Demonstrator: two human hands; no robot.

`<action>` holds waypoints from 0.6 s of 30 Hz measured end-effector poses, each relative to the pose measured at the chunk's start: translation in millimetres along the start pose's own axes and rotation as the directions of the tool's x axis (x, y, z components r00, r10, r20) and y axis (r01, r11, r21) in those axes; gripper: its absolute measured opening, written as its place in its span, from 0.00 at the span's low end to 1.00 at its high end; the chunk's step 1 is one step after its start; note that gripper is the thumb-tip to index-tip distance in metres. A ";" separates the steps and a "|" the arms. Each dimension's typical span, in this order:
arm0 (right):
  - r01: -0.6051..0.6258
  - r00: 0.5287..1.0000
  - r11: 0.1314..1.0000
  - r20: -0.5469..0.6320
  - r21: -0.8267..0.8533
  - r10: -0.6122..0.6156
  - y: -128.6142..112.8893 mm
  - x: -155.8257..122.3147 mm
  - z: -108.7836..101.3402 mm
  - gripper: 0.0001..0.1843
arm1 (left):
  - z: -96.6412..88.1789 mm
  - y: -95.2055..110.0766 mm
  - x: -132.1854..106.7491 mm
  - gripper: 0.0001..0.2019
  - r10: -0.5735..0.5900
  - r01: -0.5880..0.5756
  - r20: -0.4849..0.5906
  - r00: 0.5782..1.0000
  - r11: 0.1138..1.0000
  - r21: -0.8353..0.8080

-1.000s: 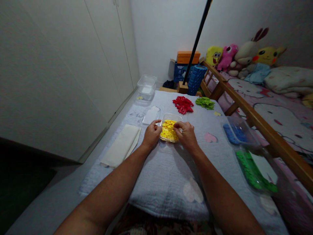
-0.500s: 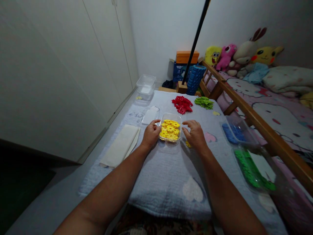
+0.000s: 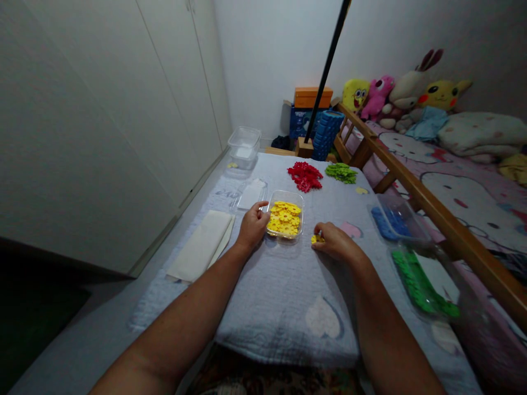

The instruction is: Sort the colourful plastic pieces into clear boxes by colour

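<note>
A clear plastic container (image 3: pixel 303 211) stands on the cloth-covered table, holding a heap of yellow flower-shaped pieces (image 3: pixel 285 218). My left hand (image 3: pixel 254 222) grips its left wall between thumb and fingers. To the right of the container, my right hand (image 3: pixel 331 240) has its thumb and fingers closed around a loose yellow flower-shaped piece (image 3: pixel 317 239) at the cloth; the fingers partly cover it. Beyond the container lie a pile of red pieces (image 3: pixel 305 176) and a smaller pile of light green ones (image 3: pixel 341 173).
Clear containers with blue pieces (image 3: pixel 389 222) and green pieces (image 3: pixel 420 282) stand along the right edge beside the wooden bed rail (image 3: pixel 436 216). On the left are a folded cream cloth (image 3: pixel 201 244), a clear lid with a white card (image 3: pixel 251 195) and stacked clear containers (image 3: pixel 244 144).
My right hand has left the container's right side, moved down and right, and closed on the loose yellow piece. My left hand keeps its grip on the container.
</note>
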State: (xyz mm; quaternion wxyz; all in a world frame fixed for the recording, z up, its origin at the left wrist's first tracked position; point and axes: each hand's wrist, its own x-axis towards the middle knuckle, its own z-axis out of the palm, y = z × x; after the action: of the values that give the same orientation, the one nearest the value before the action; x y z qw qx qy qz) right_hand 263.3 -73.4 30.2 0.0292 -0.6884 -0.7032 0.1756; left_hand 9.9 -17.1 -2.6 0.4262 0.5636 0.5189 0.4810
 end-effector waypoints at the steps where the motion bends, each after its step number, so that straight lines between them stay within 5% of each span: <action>1: 0.004 1.000 1.000 -0.007 0.012 -0.003 0.7 0.8 0.7 0.15 | 0.1 0.1 0.0 0.25 -0.002 0.002 0.000 1.000 1.000 -0.002; 14: 0.113 0.994 0.965 -0.038 0.237 -0.107 12.9 10.6 4.5 0.04 | 0.1 -1.8 0.9 0.25 0.003 -0.003 -0.005 1.000 1.000 0.015; 18: 0.130 0.984 0.947 -0.156 0.294 -0.087 9.4 12.7 0.2 0.04 | 0.4 -2.0 0.7 0.25 0.000 0.000 0.003 1.000 1.000 0.005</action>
State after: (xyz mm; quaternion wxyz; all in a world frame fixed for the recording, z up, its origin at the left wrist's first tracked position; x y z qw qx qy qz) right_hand 271.6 -61.1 24.7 0.1936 -0.6465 -0.7011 0.2302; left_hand 9.9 -16.2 -4.6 0.4255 0.5654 0.5193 0.4791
